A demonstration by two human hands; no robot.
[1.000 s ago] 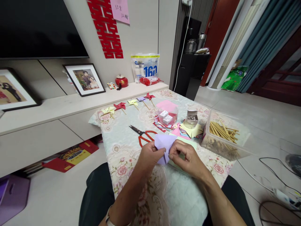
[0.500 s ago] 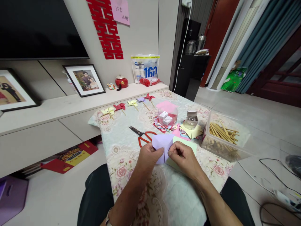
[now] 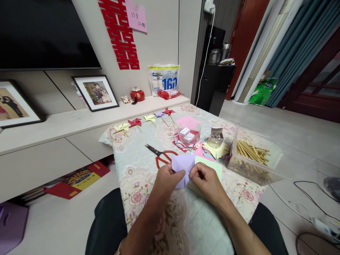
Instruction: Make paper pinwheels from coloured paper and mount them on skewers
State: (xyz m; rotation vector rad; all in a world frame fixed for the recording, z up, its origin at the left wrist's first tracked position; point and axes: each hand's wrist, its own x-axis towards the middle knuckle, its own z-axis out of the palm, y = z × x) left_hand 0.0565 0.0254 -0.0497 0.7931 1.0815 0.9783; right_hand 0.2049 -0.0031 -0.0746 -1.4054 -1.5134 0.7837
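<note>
Between my two hands is a sheet of purple paper (image 3: 183,163) with cut slits, held up over the table. My left hand (image 3: 169,177) pinches it on the left side, thumb in front. On the right, my right hand (image 3: 204,176) grips its edge between thumb and fingers; the fingertips partly hide that side. Pale green paper (image 3: 212,166) lies beneath, by my right hand. Scissors with orange handles (image 3: 159,153) rest just beyond my left hand, blades pointing away to the left.
Several finished pinwheels (image 3: 135,123) line the far left edge. A clear round tub (image 3: 189,134) holds small white boxes. Near it are a small open box of pins (image 3: 216,134) and cut yellow paper (image 3: 220,150). A plastic bin (image 3: 245,166) of sticks stands right.
Both hands stay on the purple paper with almost the same grip. The view has shifted slightly, and the paper's upper part is tilted a little differently.
</note>
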